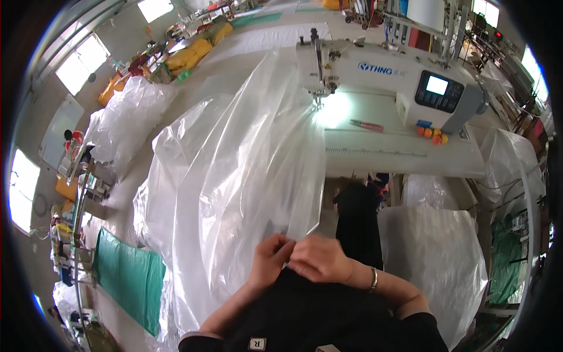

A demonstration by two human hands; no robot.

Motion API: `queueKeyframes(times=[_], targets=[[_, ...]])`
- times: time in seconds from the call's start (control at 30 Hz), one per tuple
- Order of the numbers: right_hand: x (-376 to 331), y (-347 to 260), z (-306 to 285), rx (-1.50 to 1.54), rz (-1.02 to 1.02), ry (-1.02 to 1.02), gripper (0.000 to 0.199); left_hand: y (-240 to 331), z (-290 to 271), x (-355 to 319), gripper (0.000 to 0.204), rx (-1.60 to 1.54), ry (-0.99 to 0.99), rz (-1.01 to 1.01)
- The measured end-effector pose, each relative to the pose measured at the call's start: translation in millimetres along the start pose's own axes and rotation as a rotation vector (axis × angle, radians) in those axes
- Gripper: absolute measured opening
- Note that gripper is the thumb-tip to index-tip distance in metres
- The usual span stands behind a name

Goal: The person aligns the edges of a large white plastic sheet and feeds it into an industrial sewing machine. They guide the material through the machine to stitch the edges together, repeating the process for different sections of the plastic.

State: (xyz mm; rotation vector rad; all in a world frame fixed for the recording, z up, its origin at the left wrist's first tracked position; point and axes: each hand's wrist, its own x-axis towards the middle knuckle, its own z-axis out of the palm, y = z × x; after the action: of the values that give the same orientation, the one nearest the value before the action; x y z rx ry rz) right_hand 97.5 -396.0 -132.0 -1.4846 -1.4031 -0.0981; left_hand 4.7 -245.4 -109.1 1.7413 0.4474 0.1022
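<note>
A large clear plastic sheet (234,170) spreads in loose folds from under the sewing machine's needle area down to my lap. At its near edge my left hand (271,258) is closed, thumb and fingertips pinched together on the plastic. Right beside it, almost touching, my right hand (321,258) is curled shut at the same edge, a bracelet on its wrist. The exact bit between the fingertips is too small to make out. The white sewing machine (369,73) stands ahead to the right, its lamp lit at the needle.
Red-handled thread snips (367,125) and small orange and yellow balls (433,135) lie on the machine bed. More plastic sheeting (434,252) hangs at my right. Bundled plastic (129,117) and a green sheet (129,278) lie to the left.
</note>
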Motion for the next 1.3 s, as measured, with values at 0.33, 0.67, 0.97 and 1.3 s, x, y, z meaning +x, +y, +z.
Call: queueKeyframes(times=[0.33,0.67,0.97,1.3], targets=[[0.3,48.2,-8.3,0.381,0.53,0.319,0.029,11.0,-5.5,-4.6,0.006,0.357,0.24,0.541],[52.0,117.6,111.4,0.79,0.862,0.17,0.029,35.7,0.9,34.3,0.006,0.833,-0.327,1.049],[95.6,157.9,-61.6,-0.352,0.789,0.352,0.026,14.8,-15.6,39.7,0.009,0.735,-0.49,0.989],[120.5,182.1,-48.0,-0.905,0.739,-0.112,0.017,9.8,-28.0,53.4,0.008,0.73,-0.488,0.985]])
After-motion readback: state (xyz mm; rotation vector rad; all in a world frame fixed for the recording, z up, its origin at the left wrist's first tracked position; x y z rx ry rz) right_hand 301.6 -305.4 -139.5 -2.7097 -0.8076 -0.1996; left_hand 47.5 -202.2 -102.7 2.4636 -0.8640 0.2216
